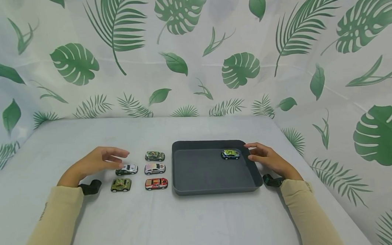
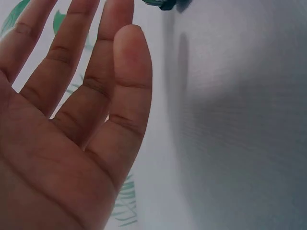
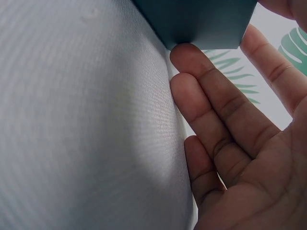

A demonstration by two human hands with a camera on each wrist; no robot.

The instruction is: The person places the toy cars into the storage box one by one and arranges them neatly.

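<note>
Leafy backdrop (image 1: 200,74), and on the white desk (image 1: 128,222) we see a white-and-dark toy car (image 1: 129,170), markings too small to read, right by our left hand (image 1: 99,161), fingers loosely spread! Our right hand (image 1: 272,161), fingers extended, touches the grey tray (image 1: 198,174).

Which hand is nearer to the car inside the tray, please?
Right: the right hand touches the tray just right of the car; the left hand is well left of both.
</note>
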